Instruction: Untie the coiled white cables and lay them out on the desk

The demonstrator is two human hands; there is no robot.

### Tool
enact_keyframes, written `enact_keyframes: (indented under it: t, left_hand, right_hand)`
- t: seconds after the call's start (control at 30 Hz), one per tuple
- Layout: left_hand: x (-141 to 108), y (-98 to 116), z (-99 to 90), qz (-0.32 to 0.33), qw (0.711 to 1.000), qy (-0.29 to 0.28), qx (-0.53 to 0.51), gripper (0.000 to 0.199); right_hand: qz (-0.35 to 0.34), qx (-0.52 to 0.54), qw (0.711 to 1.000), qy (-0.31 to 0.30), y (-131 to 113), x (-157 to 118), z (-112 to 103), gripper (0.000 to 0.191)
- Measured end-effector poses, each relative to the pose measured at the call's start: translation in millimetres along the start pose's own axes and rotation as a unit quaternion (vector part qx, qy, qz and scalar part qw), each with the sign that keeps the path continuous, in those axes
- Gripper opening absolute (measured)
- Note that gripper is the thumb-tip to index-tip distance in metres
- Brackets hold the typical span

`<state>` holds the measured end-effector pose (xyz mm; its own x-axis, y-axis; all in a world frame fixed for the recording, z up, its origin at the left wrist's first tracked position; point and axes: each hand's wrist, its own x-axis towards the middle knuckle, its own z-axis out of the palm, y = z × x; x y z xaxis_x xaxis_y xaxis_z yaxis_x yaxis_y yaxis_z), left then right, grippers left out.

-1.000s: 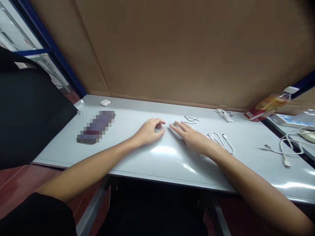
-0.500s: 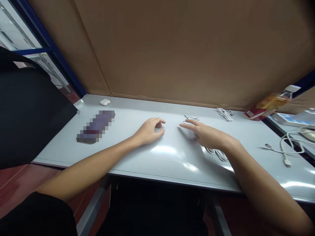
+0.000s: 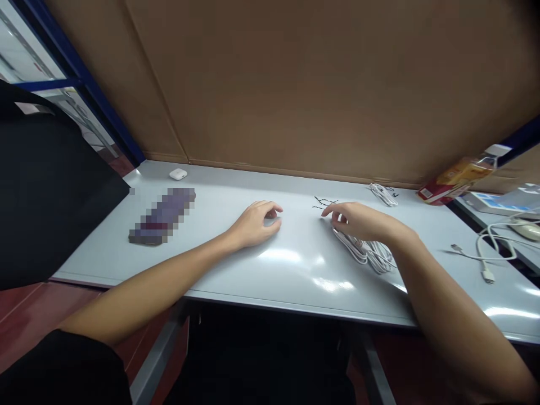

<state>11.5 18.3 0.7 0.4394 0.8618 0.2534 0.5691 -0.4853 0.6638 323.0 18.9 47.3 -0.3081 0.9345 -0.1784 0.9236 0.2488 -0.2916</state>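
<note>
My left hand (image 3: 258, 224) rests on the grey table (image 3: 236, 275), its fingers curved and the thumb apart, with nothing in the gap between them. Over the table's right half is my right hand (image 3: 356, 220), holding nothing that I can see, fingers bent and apart. Its fingertips are close to several thin black twist ties (image 3: 324, 201); whether they touch is unclear. Below this hand lie coiled white cables (image 3: 377, 256), partly covered by the hand and wrist.
Another coiled white cable (image 3: 383, 194) lies by the brown panel (image 3: 270, 84). A loose white cable (image 3: 488, 274) trails across the right side, near a tilted drink bottle (image 3: 458, 174). A white earbud case (image 3: 178, 174) and a pixelated phone-like object (image 3: 164, 216) lie left. A black chair back (image 3: 54, 191) adjoins the table.
My right hand has drawn back slightly to the right and its fingers have bent more, uncovering more of the coiled cables. My left hand stays in place.
</note>
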Motion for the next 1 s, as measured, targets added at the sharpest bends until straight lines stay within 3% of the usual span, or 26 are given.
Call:
enact_keyframes:
  t: [0.3, 0.43, 0.5, 0.6, 0.7, 0.8, 1.0]
  left_hand:
    - [-1.4, -0.1, -0.5, 0.008, 1.000, -0.004, 0.011, 0.026]
    - [-0.2, 1.2, 1.8, 0.027, 0.999, 0.010, 0.028, 0.024]
    - [0.9, 0.8, 4.5, 0.041, 0.998, 0.022, 0.042, 0.029]
    - [1.9, -0.7, 9.5, 0.036, 0.996, 0.007, 0.085, 0.045]
    - [1.6, -1.5, 12.9, 0.003, 0.986, -0.075, 0.149, 0.060]
    - [1.2, -0.5, 12.7, -0.006, 0.972, -0.139, 0.187, 0.065]
    - [1.2, 0.7, 10.0, 0.000, 0.966, -0.154, 0.205, 0.066]
  right_hand:
    - [0.000, -0.019, 1.000, -0.006, -10.8, -1.3, -2.3, 0.030]
    - [-0.091, -0.014, 0.982, 0.163, -41.9, 1.4, 23.0, 0.039]
    - [-0.120, 0.020, 0.971, 0.206, -63.0, 4.3, 46.2, 0.050]
    - [-0.123, 0.020, 0.979, 0.161, -85.4, 9.8, 78.6, 0.062]
    - [-0.094, -0.007, 0.989, 0.118, -90.6, 14.4, 94.6, 0.068]
    - [-0.082, -0.015, 0.991, 0.108, -87.9, 16.0, 95.7, 0.069]
    - [-0.082, -0.013, 0.992, 0.093, -88.6, 13.7, 88.7, 0.072]
